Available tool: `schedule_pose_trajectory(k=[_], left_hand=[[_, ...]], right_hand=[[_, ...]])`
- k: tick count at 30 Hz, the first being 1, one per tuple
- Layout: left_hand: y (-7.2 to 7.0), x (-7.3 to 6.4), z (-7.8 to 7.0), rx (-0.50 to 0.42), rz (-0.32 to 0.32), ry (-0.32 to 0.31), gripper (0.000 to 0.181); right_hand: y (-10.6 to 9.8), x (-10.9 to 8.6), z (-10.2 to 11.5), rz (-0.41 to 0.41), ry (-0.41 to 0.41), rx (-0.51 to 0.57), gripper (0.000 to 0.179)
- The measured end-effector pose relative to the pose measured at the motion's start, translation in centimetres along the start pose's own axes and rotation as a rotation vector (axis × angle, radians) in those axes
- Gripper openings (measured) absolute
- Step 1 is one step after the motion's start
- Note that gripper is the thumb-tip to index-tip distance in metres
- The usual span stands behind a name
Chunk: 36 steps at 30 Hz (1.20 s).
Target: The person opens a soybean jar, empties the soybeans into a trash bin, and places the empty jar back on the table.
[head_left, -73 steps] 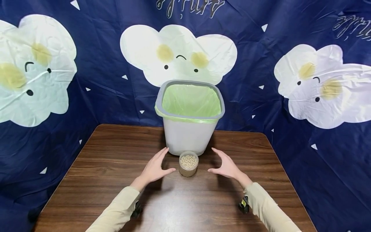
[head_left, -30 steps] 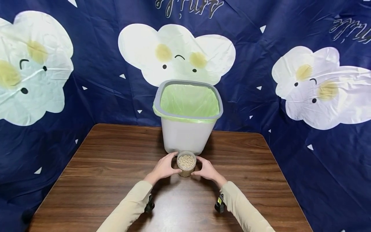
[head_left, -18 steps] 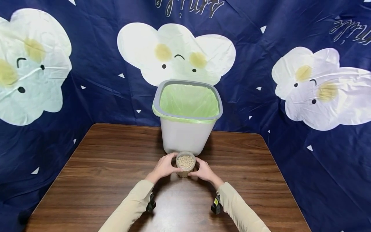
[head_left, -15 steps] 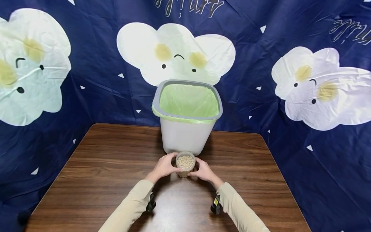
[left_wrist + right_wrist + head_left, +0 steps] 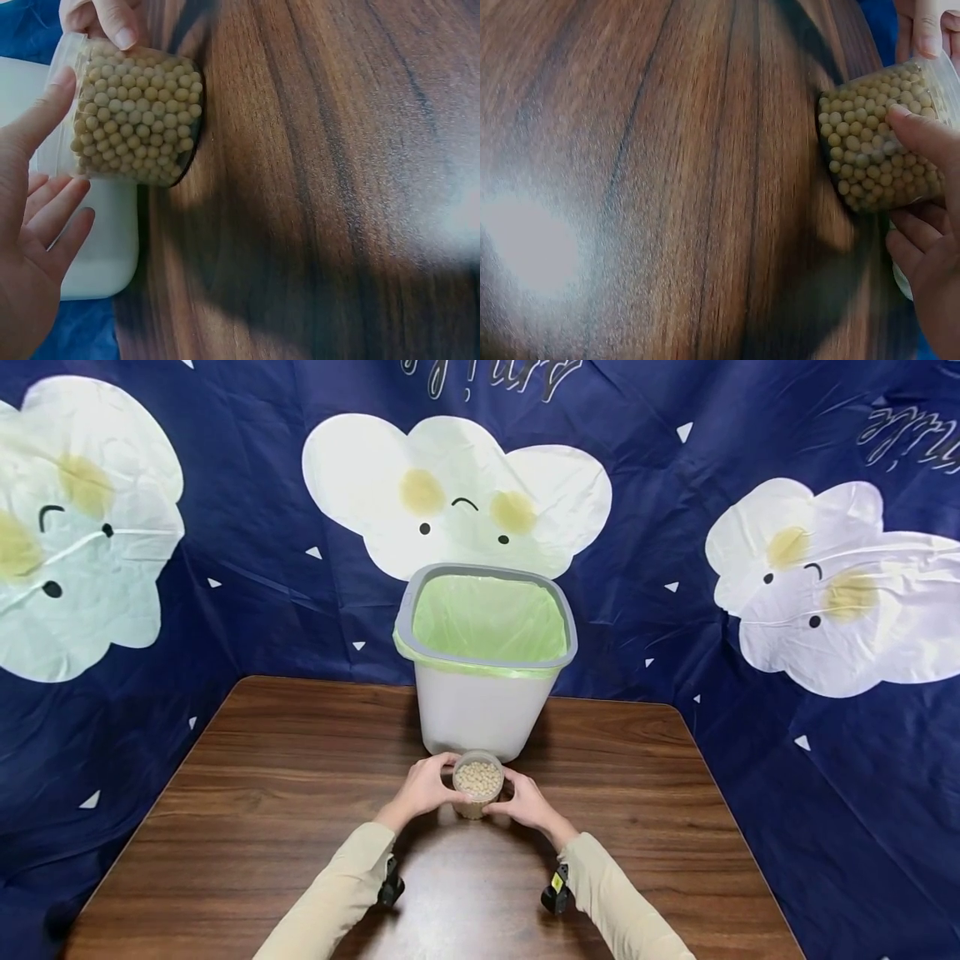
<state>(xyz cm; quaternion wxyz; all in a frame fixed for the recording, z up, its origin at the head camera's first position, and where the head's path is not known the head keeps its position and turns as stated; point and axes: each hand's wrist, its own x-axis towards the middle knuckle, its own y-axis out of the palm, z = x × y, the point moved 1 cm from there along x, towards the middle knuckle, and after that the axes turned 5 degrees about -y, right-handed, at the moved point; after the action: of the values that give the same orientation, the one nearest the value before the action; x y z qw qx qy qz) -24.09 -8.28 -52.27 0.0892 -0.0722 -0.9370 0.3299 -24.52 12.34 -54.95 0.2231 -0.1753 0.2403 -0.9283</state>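
A round clear plastic jar [image 5: 472,808] stands upright in front of the bin, its top uncovered and full of pale yellow soybeans [image 5: 479,779]. My left hand [image 5: 424,789] holds it from the left, thumb at the near side and fingers around the far side. From the opposite side my right hand [image 5: 529,802] grips the same jar. The left wrist view shows the left thumb on the clear wall near the rim, with soybeans [image 5: 139,112] packed behind it. In the right wrist view the right thumb presses the wall. Whether the base touches the table cannot be told.
Just behind the jar stands a white bin [image 5: 480,710] with a grey rim, lined with a green bag [image 5: 491,618]. Both are at the far side of a brown wood-grain table [image 5: 300,752]. A dark blue cloth [image 5: 247,527] with white clouds hangs around the back and sides.
My hands have come inward from either side and taken hold of the jar of soybeans. Over the last half second the jar has shifted very slightly left; the bin stays put.
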Motion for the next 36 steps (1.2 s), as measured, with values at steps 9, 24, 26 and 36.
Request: schedule_pose_trajectory(k=[9,24,26,36], left_hand=[[-1.9,-1.0,-1.0,-0.093,-0.021,0.031,0.065],[-6.8,-2.7,-6.3,-0.428,0.067,0.082,0.064],[-7.1,-2.8,-6.6,-0.479,0.079,0.065,0.064],[-6.8,-2.7,-6.2,-0.563,0.083,0.049,0.064]], right_hand=[[-0.4,0.1,2.1,-0.020,-0.117,-0.117,0.065],[-4.1,-0.2,10.6,-0.097,-0.315,-0.104,0.060],[-4.4,-0.1,11.3,-0.101,-0.329,-0.077,0.060],[-4.3,-0.3,12.9,-0.034,-0.250,0.041,0.074]])
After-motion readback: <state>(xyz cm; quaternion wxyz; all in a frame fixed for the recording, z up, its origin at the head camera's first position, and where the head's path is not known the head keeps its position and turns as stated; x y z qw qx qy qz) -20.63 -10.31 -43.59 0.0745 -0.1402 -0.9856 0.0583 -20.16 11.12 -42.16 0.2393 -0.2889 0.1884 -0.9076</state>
